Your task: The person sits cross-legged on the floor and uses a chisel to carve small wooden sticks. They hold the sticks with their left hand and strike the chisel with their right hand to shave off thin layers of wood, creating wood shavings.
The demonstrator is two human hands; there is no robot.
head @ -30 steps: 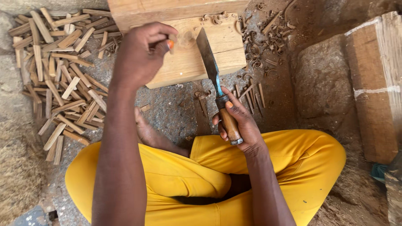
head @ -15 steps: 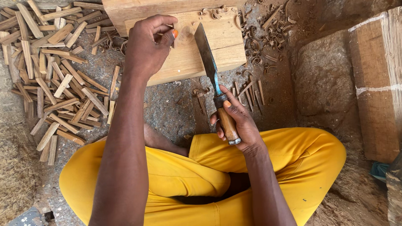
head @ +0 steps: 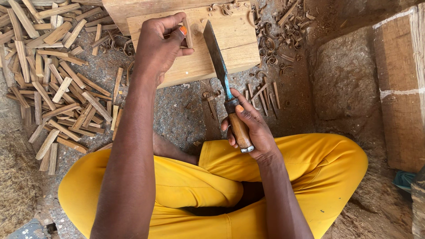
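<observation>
Head view, looking down: seated cross-legged in yellow trousers (head: 283,177) on bare ground before a pale wooden block (head: 221,48). Left hand (head: 161,46) resting on the block's top, fingers (head: 170,24) curled together and thumb pressed in, pinching a small thin wooden stick (head: 188,32) upright against the block's surface. Right hand (head: 250,128) wrapped tight around the wooden handle of a long-bladed knife (head: 219,66), fingers closed on the grip, thumb laid along its top; blade angled up and away, tip lying over the block just right of the stick, close beside it, contact not clear. Left of the block, a broad heap of cut wooden sticks (head: 53,84) spread across the ground, many lying crosswise on each other. Curled wood shavings (head: 270,44) scattered to the block's right, with a few thin slivers (head: 263,95) on the ground just beside the blade's lower end. Farther right, a rough stone (head: 345,79), and at the frame's edge a tall wooden beam (head: 403,88) standing well apart from both hands.
</observation>
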